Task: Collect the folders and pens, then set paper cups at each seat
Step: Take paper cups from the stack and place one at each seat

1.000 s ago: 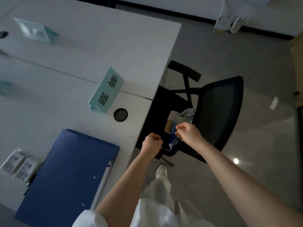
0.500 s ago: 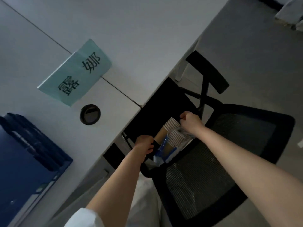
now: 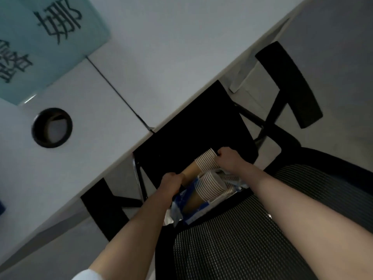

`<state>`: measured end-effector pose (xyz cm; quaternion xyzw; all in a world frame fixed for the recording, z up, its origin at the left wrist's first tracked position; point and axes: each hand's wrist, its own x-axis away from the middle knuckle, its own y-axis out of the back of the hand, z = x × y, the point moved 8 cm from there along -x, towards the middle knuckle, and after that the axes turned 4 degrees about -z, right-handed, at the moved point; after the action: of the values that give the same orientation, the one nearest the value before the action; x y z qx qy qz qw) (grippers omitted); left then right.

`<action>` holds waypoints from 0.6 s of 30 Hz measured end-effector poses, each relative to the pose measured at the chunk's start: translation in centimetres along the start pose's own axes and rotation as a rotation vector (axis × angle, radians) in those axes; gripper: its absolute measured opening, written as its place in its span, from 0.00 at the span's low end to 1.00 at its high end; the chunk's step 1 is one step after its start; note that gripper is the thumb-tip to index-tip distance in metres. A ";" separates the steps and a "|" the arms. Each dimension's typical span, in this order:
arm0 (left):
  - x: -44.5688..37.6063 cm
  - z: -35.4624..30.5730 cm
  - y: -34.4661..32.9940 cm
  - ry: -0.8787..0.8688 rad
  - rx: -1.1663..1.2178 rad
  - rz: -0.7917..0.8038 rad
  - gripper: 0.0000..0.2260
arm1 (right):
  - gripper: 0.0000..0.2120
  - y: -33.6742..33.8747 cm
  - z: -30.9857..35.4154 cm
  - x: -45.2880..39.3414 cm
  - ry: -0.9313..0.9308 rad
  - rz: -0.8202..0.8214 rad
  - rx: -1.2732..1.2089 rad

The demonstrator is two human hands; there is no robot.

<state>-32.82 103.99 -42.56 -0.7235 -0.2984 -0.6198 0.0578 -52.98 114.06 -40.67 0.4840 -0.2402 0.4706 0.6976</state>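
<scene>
Two stacks of brown paper cups lie on the black office chair's seat [image 3: 193,136], partly inside a torn blue-and-clear plastic wrapper [image 3: 182,207]. My right hand [image 3: 229,160] is closed around the rim end of the upper cup stack [image 3: 204,161]. My left hand [image 3: 171,183] grips the bottom end of that same stack, next to the wrapper. The lower cup stack [image 3: 210,187] rests in the wrapper between my forearms. No folder or pen shows clearly.
The white table [image 3: 161,57] fills the upper left, with a teal name card [image 3: 46,43] and a round black cable hole [image 3: 52,127]. The chair's mesh back [image 3: 242,239] is below my arms, its armrests [image 3: 288,83] at both sides. Grey floor lies right.
The view has closed in on the chair and cups. My right hand moved from the wrapper's top to the upper stack's rim, and the blue folder has left the view.
</scene>
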 end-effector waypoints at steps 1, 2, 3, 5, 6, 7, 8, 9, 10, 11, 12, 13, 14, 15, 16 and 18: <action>-0.1 -0.2 -0.2 -0.012 0.010 0.016 0.04 | 0.15 -0.1 0.1 -0.1 0.009 -0.003 -0.003; -0.3 -0.3 -0.4 -0.025 0.033 0.029 0.14 | 0.14 0.0 0.2 -0.1 0.012 -0.011 -0.007; -0.3 -0.5 -0.3 -0.029 0.063 0.033 0.23 | 0.13 0.1 0.4 0.1 0.016 -0.024 -0.003; 0.7 -1.4 0.5 -0.047 0.123 0.008 0.28 | 0.05 0.6 1.1 0.9 0.015 -0.044 -0.004; 1.3 -1.9 1.0 -0.066 0.154 -0.020 0.27 | 0.04 1.0 1.5 1.4 0.023 -0.063 -0.020; 2.2 -2.5 1.9 -0.103 0.162 -0.062 0.26 | 0.06 1.6 2.2 2.2 0.040 -0.084 -0.033; 3.0 -3.0 2.4 -0.144 0.147 -0.091 0.24 | 0.07 2.2 2.8 3.0 0.054 -0.101 -0.057; 4.4 -3.6 3.1 -0.187 0.118 -0.101 0.24 | 0.07 3.0 3.6 4.2 0.070 -0.124 -0.085; 5.5 -4.0 3.5 -0.217 0.102 -0.095 0.25 | 0.08 3.6 4.1 5.3 0.076 -0.146 -0.113; 7.5 -4.6 4.3 -0.235 0.097 -0.076 0.26 | 0.11 4.4 5.1 7.0 0.076 -0.171 -0.127; 8.4 -4.6 4.2 -0.225 0.093 -0.057 0.27 | 0.13 4.7 5.0 7.7 0.056 -0.188 -0.126; 9.9 -4.9 4.9 -0.214 0.092 -0.055 0.28 | 0.14 5.4 5.6 8.9 0.057 -0.218 -0.131; 11.4 -5.1 5.7 -0.204 0.093 -0.051 0.29 | 0.14 6.0 6.4 10.3 0.070 -0.241 -0.142; 12.8 -5.1 6.2 -0.196 0.097 -0.041 0.31 | 0.13 6.3 7.0 11.6 0.080 -0.254 -0.156; 14.6 -5.0 6.8 -0.204 0.099 -0.031 0.32 | 0.12 6.6 7.7 13.4 0.087 -0.269 -0.172; 17.4 -4.7 8.2 -0.267 0.108 -0.035 0.33 | 0.11 7.0 9.0 16.4 0.109 -0.289 -0.208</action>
<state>-31.84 101.44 -22.98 -0.7900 -0.3491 -0.5020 0.0456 -50.84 113.55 -20.82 0.4125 -0.1772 0.3637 0.8162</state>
